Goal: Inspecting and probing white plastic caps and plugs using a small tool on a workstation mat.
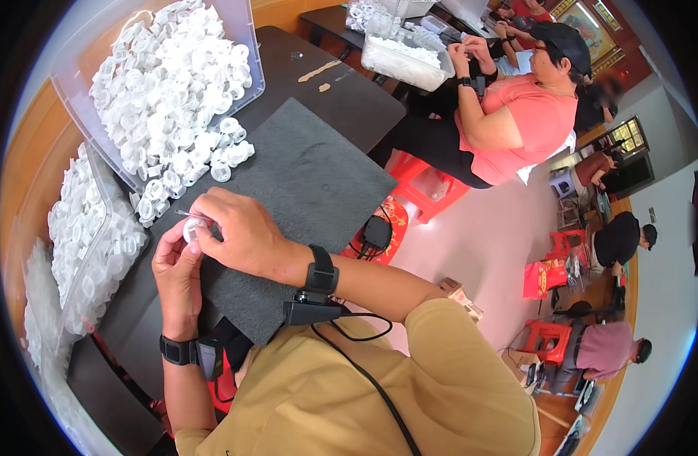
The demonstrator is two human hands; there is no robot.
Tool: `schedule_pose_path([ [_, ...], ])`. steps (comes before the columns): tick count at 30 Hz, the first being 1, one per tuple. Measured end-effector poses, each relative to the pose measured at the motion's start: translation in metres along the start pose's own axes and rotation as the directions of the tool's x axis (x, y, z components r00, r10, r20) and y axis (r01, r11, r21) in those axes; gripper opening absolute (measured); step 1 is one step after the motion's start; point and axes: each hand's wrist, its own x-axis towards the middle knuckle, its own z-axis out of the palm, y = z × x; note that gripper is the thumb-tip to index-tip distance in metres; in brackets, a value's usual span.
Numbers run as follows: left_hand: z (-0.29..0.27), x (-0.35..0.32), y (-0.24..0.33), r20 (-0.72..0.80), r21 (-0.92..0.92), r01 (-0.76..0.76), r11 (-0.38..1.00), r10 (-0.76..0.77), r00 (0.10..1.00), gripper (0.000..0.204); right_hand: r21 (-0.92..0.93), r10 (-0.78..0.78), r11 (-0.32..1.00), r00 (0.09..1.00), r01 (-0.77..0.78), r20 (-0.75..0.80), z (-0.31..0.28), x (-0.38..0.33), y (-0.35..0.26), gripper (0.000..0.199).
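— White, translucent plastic, that is what both hands are busy with: a small round ring-shaped cap (192, 228) is pinched between the left hand (178, 273) and the right hand (239, 232), held just above the dark grey felt mat (311, 182) on the dark counter (349, 99).

— How tightly are they closed?

— The left hand's thumb and fingers curl up around the cap from below; the right hand folds over it from above, fingertips closed on it. A thin pale sliver, perhaps a pin or strip, sticks out leftward from the grip; I cannot tell what it is.

— How far along does the work look?

— Early to middling, I judge. The clear plastic bin (167, 76) at the far left is heaped with the same white caps, and a loose spill of caps (224, 152) lies on the mat's edge. Clear bags of caps (91, 235) sit nearer, at the left; whether those are finished I cannot say.

— And the cap's orientation?

— Mostly hidden by fingers. It seems turned with its open face towards the person's left and slightly up; being round, it shows no clear long axis.
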Motion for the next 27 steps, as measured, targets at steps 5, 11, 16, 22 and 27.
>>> schedule_pose_path([
  [5,-0.001,-0.002,0.002,-0.016,0.047,0.007,0.999,-0.007,1.0,0.037,0.27,0.187,0.94,0.976,-0.21,0.11,0.002,0.001,-0.001,0.014],
  [11,0.007,0.001,0.005,-0.012,-0.052,0.053,0.997,-0.054,0.998,0.038,0.321,0.308,0.869,0.919,-0.377,0.246,-0.002,-0.001,0.008,0.013],
  [16,0.009,0.002,0.008,0.024,-0.205,0.136,0.969,-0.134,0.991,0.044,0.085,0.316,0.93,0.895,-0.358,0.316,-0.034,-0.002,0.001,0.024],
  [22,0.001,-0.001,0.004,0.055,-0.208,0.132,0.969,-0.123,0.991,0.042,-0.108,0.25,0.968,0.881,-0.226,0.401,-0.037,-0.01,-0.008,0.027],
  [27,0.002,0.001,0.001,0.049,-0.188,0.11,0.976,-0.103,0.993,0.039,-0.116,0.188,0.981,0.91,-0.156,0.37,-0.038,-0.01,-0.008,0.032],
])
